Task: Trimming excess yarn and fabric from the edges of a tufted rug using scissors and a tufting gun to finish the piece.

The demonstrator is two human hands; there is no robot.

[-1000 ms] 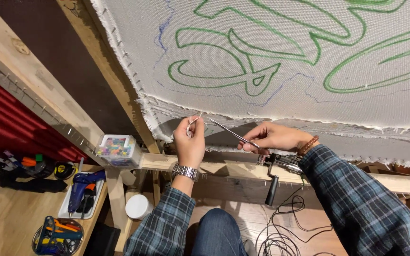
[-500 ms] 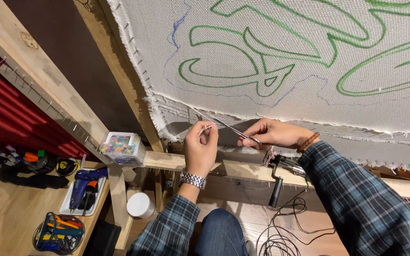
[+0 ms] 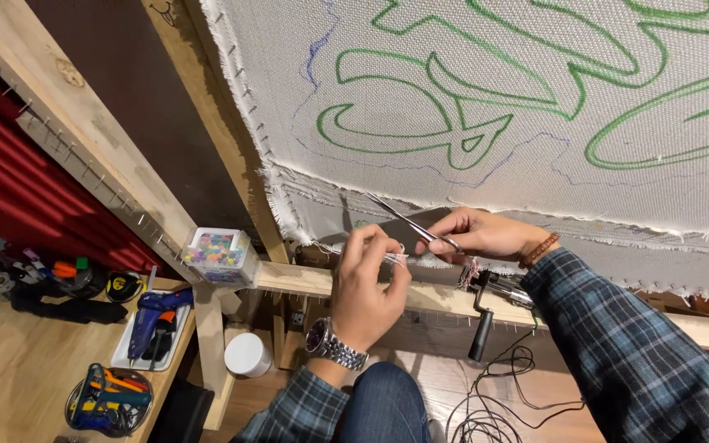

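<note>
My right hand [image 3: 486, 234] holds thin metal scissors [image 3: 400, 215], blades pointing up-left along the frayed lower edge of a white cloth [image 3: 494, 82] with green outlines, stretched on a wooden frame [image 3: 289, 279]. Just below the blades, my left hand [image 3: 367, 283], wearing a wristwatch, pinches a small tuft of pale threads [image 3: 394, 258] between thumb and fingertips. The two hands are almost touching.
A black-handled power tool [image 3: 480, 328] hangs on the frame bar under my right wrist, its cables [image 3: 494, 402] coiled on the floor. At left are a clear box of coloured bits [image 3: 215, 254], a blue glue gun [image 3: 153, 316] on a tray, a white jar [image 3: 248, 354] and a tool basket [image 3: 108, 398].
My left hand has dropped from the cloth's edge and closed in toward my right hand, still pinching threads. The scissors stay in my right hand.
</note>
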